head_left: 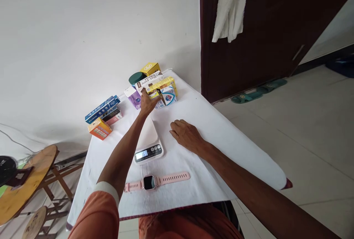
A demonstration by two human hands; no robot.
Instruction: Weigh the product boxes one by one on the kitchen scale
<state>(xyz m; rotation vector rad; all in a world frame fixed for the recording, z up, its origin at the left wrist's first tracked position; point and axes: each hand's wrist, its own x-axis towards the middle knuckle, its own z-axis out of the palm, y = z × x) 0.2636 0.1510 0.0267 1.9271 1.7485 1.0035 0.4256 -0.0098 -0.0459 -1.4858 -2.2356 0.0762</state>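
Left of my fingers, a blue box [102,107] and an orange box [100,128] lie apart from the pile. My left hand [147,103] curls its fingers onto a small box [155,94] in that pile, though I cannot tell if they grip it. The scale [148,144], nearer me than those fingers, looks bare, so I judge most weighing remains; my right hand [187,134] rests flat, fingers loosely apart.

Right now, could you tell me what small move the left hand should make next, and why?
Probably close the left hand on the small box it touches in the pile and lift it; the right hand lies flat on the cloth.
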